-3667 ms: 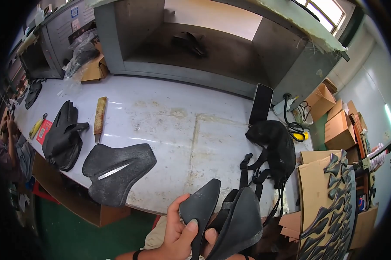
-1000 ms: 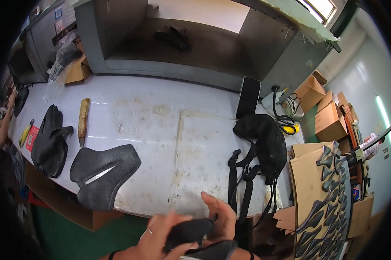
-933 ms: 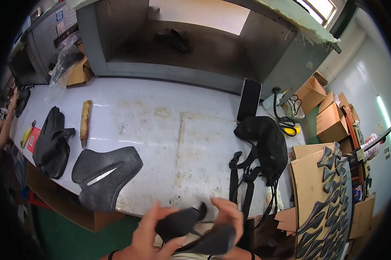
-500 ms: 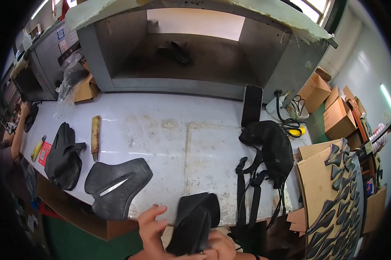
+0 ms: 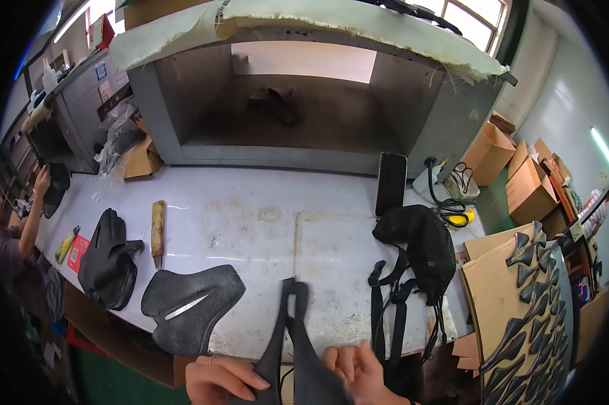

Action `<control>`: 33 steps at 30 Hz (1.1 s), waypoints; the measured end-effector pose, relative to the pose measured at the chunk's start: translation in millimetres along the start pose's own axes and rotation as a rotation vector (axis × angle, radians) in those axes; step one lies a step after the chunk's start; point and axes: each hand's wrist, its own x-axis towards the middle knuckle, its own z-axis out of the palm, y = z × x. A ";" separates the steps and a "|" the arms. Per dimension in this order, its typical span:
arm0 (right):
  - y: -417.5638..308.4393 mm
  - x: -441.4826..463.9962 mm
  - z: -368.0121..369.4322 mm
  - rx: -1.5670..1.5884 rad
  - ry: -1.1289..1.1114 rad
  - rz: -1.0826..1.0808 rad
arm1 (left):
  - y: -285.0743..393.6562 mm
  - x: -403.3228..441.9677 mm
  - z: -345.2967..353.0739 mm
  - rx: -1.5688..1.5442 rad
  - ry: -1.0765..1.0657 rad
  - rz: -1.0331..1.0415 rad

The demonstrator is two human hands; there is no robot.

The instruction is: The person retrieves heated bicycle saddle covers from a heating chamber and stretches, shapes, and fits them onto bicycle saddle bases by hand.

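Note a black sheet-like piece (image 5: 311,361) at the bottom centre of the head view, raised at the near edge of the white table (image 5: 331,236), with lower end cut off by the frame. Shows two long strips rising close together to narrow tops, with a slim gap between. Find the left hand (image 5: 225,379) at the lower left side of the piece, with fingers bent and reaching the edge; cannot confirm a closed grip from this angle. Find the right hand (image 5: 358,371) at the lower right side, with fingers curled; cannot tell whether gripping the piece or merely beside it, owing to blur along that edge.

Judged likely light, soft and bendable rather than stiff, and not very slippery, given the thin edges and matt surface. Probably not fragile, but liable to crease or stretch at the narrow tops. Best held low on the broader portions, one side per hand, clear of the gap.

Record to the left a flat black cut-out (image 5: 193,320) with a pale slit, and near it a worn-handled tool (image 5: 157,236). Record to the right a black bag (image 5: 422,243) with trailing straps, close to a phone (image 5: 391,185)
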 end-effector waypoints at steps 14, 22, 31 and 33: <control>-12.6 1.8 25.1 -1.155 -0.110 0.103 | 35.1 26.6 9.4 0.201 -0.466 -0.604; 0.2 -1.0 18.3 -0.722 -0.047 -0.195 | 20.5 16.3 26.0 0.161 -0.343 -0.364; -15.9 -0.8 -2.0 -0.805 -0.020 -0.065 | 20.0 17.1 23.0 0.098 -0.364 -0.505; -17.5 0.7 -11.1 -0.782 -0.045 -0.068 | 18.8 17.9 24.4 0.097 -0.366 -0.465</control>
